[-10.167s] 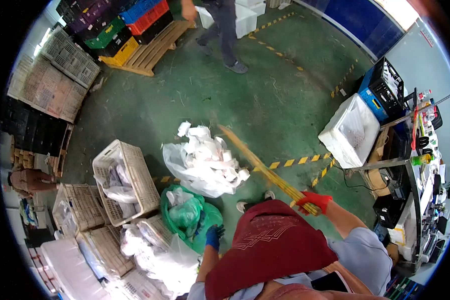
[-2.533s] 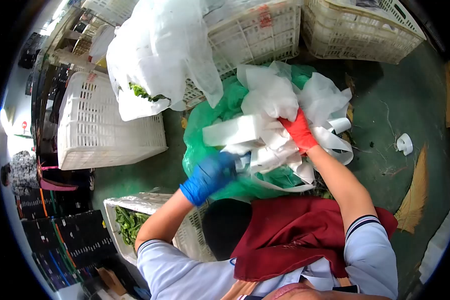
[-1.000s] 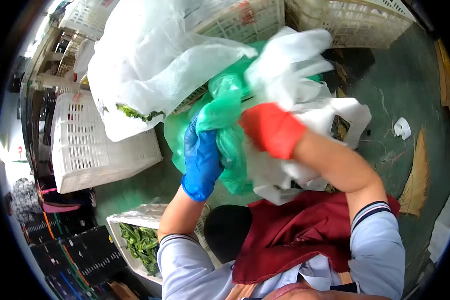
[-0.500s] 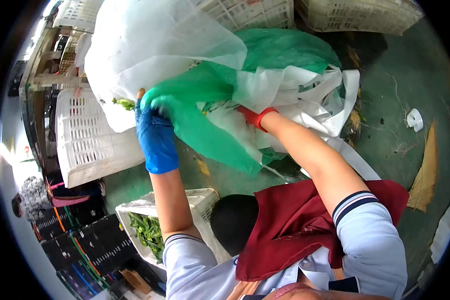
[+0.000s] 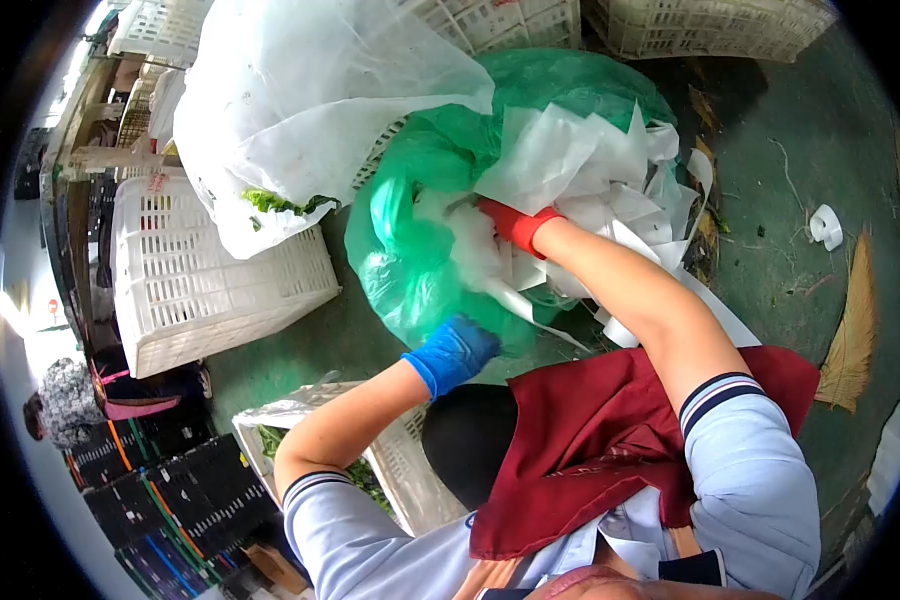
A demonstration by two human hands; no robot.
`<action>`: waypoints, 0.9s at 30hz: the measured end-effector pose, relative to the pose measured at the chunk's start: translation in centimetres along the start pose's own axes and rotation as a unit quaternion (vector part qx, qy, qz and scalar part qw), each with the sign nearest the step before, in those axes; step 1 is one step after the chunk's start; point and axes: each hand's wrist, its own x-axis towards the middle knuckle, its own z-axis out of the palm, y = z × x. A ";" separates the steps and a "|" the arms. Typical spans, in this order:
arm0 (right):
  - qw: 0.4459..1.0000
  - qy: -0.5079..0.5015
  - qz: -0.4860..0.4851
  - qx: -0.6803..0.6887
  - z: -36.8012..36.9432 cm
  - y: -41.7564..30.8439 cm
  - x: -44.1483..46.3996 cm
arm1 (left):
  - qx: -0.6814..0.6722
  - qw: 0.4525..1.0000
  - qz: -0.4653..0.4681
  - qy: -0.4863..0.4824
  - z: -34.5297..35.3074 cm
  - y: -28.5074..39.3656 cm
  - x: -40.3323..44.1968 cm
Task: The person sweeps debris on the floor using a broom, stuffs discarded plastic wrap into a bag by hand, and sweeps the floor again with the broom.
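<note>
Green bag (image 5: 400, 285): centre of the frame, crumpled, its mouth spread around and under a loose heap of white scraps (image 5: 605, 215).
White scraps: strips, sheets and rolled pieces, right of centre, some lying over the bag's right side.
Right hand (image 5: 518, 228): red glove, just above the centre, reaching into the heap; the fingertips are hidden, so I cannot tell whether they hold anything.
Left hand (image 5: 455, 355): blue glove, at the bag's lower edge, fingers blurred and bent; I cannot tell whether it grips the plastic.
White bag (image 5: 310, 95): upper left of centre, large and cloudy, beside the green bag, with a few leafy greens (image 5: 275, 203) showing at its lower edge.
White basket (image 5: 205, 275): left part of the frame, slotted sides, partly behind the white bag.
Lower crate (image 5: 410, 470): lower left of centre, lined with clear plastic, more greens inside, partly covered by the left forearm.
Upper crates (image 5: 705, 30): pale and slotted, along the top edge.
Floor (image 5: 790, 170): dark green, right side of the frame, with a small white ring (image 5: 826, 228) and, below it, a tan leaf-shaped piece (image 5: 852, 330).
Apron (image 5: 590, 450): dark red, bottom centre, across the wearer's lap.
Black crates (image 5: 190, 490): lower left, near a person in grey (image 5: 68, 400) at the left edge.
</note>
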 end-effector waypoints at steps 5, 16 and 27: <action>0.865 0.006 -0.227 -0.447 4.6 0.6 -0.3 | -0.051 0.987 0.054 0.141 -5.9 -0.3 4.4; 0.995 0.024 -0.062 -0.070 5.5 6.1 -3.9 | -0.167 0.948 0.062 0.262 -6.7 -0.9 7.5; 0.998 -0.033 -0.048 -0.021 -4.0 6.4 -6.2 | -0.576 0.777 -0.092 0.237 -0.6 -3.1 14.3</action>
